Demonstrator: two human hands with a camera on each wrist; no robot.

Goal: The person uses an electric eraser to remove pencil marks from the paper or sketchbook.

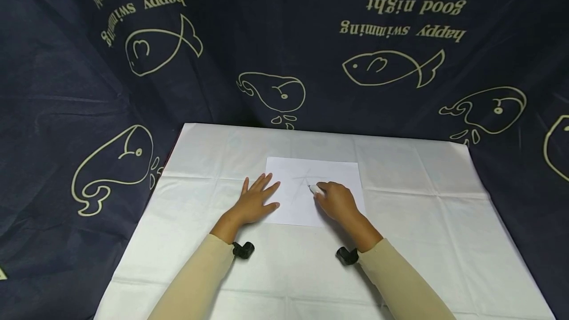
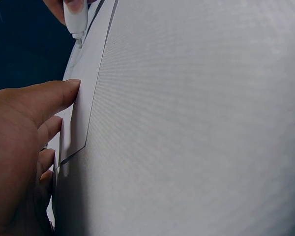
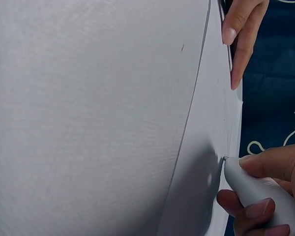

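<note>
A white sheet of paper (image 1: 289, 214) lies on the cloth-covered table, with faint grey straight lines (image 1: 311, 178) crossing on it. My right hand (image 1: 336, 201) grips a thick white pen-shaped tool (image 3: 258, 194) that narrows to a small tip. That tip points down at the paper, right at the drawn lines. The tool's stepped neck (image 2: 77, 35) shows in the left wrist view. Spread fingers of my left hand (image 1: 253, 204) rest on the paper's left side, the thumb (image 2: 64, 96) close to its near edge.
White cloth (image 1: 422, 221) with fold creases covers the table. Behind and beside it hangs dark blue fabric (image 1: 311, 28) printed with fish, whales and lettering. Black wrist cameras sit on the left wrist (image 1: 243, 250) and the right wrist (image 1: 347, 256), close over the cloth.
</note>
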